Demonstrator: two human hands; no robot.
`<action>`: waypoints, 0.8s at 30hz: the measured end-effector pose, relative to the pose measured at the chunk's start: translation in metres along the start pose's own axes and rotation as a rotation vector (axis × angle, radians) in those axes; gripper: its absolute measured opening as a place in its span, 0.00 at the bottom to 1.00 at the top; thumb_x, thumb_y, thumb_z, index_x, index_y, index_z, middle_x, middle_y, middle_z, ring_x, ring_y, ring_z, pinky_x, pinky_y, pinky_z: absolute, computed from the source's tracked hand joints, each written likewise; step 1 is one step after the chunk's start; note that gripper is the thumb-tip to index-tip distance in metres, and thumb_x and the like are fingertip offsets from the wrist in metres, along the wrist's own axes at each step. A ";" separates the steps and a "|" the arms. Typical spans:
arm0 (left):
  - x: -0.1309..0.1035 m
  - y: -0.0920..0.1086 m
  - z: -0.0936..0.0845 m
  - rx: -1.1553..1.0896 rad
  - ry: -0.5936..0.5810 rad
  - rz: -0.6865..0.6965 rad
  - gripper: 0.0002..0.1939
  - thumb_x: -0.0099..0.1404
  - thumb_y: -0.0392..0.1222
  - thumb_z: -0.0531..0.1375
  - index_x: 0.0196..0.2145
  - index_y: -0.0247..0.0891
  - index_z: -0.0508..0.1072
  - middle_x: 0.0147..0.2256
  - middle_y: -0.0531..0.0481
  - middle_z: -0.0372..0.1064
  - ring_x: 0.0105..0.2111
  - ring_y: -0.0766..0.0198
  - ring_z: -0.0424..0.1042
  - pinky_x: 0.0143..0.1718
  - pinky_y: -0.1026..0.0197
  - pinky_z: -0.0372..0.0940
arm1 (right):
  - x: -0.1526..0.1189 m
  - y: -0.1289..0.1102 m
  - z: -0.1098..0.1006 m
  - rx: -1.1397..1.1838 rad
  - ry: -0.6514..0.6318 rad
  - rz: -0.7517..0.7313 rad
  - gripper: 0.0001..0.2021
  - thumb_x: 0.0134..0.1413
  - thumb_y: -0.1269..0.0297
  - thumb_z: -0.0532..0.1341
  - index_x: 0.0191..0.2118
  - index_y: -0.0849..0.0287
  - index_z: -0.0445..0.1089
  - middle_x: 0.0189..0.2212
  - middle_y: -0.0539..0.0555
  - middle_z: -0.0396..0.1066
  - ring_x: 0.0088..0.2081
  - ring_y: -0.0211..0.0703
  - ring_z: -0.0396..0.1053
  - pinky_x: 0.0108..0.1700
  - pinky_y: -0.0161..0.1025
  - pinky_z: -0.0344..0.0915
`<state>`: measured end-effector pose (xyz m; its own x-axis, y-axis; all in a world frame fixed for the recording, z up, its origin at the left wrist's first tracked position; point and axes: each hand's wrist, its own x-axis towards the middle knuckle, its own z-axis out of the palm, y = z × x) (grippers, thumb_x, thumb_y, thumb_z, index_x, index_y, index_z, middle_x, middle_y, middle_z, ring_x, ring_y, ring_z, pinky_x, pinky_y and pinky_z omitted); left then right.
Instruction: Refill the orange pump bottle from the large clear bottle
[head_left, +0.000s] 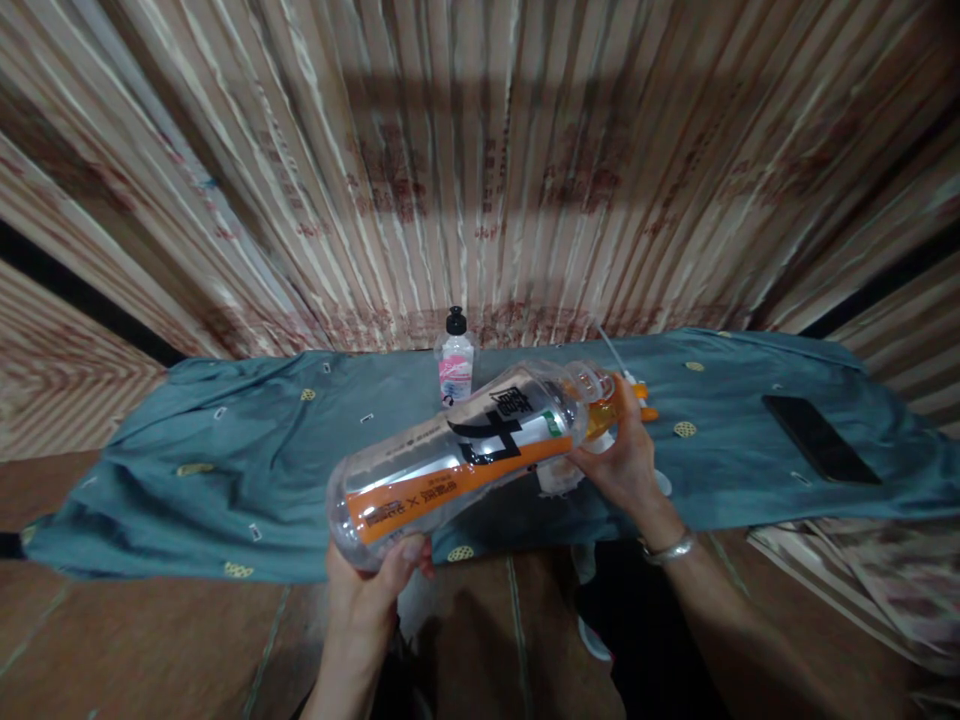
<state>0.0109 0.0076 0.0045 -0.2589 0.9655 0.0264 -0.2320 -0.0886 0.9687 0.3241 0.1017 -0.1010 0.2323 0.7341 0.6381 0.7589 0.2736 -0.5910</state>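
A large clear plastic bottle [450, 455] with an orange, silver and black label is held tilted above the cloth-covered table, its neck up to the right. My left hand [371, 590] is closed around its base. At the neck end, my right hand [626, 455] grips the bottle from the right, a bracelet on its wrist. Amber colour [598, 418] shows just under the neck; whether it is inside the bottle or behind it, I cannot tell. Beyond my right fingers, an orange-ended object [643, 400] with a thin white stem is partly hidden. A crumpled clear item [559, 475] lies beneath the bottle.
A small bottle [456, 365] with a black cap and pink label stands at the back middle. On the right of the green cloth [720, 460] lies a black phone [819, 438]. A striped, patterned curtain [480, 180] hangs behind the table. Brown tiled floor [240, 640] shows in front.
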 end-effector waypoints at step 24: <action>0.021 -0.011 -0.022 0.085 -0.148 0.121 0.21 0.62 0.59 0.78 0.30 0.37 0.84 0.24 0.48 0.77 0.20 0.60 0.73 0.19 0.62 0.68 | 0.003 -0.001 0.000 0.016 0.008 -0.040 0.62 0.54 0.45 0.82 0.85 0.52 0.52 0.78 0.69 0.69 0.77 0.72 0.72 0.76 0.70 0.74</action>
<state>-0.0124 0.0232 -0.0111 -0.1378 0.9752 0.1734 -0.1258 -0.1909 0.9735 0.3240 0.1035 -0.0979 0.2072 0.7175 0.6650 0.7575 0.3126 -0.5732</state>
